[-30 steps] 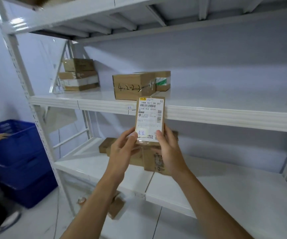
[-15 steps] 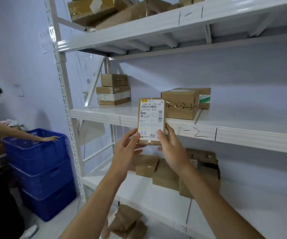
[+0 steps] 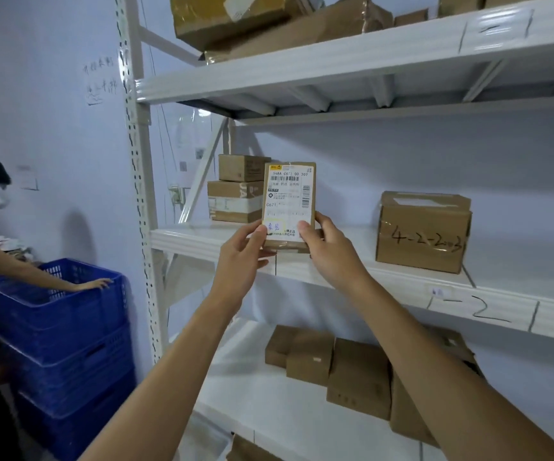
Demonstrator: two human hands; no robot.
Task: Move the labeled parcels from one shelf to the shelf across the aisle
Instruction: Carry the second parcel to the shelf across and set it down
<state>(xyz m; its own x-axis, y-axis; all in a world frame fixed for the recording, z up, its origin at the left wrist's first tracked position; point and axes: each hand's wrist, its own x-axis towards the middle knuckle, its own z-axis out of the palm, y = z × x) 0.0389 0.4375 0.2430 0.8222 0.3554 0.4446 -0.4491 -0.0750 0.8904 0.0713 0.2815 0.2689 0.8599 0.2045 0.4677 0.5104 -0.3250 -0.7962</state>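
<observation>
A small brown parcel with a white shipping label stands upright at the front edge of the middle white shelf. My left hand grips its lower left corner and my right hand grips its lower right corner. Two stacked cartons sit behind it on the left of that shelf. A larger box marked "4-2-2-3" stands to the right. I cannot tell whether the parcel's base touches the shelf.
Several cartons lie on the lower shelf, and more sit on the top shelf. A white perforated upright frames the rack's left side. Stacked blue crates stand at left, where another person's hand rests on the rim.
My view has risen and swung left, so the middle shelf is now at hand height. The parcel, held in both hands throughout, has come up level with that shelf's front edge.
</observation>
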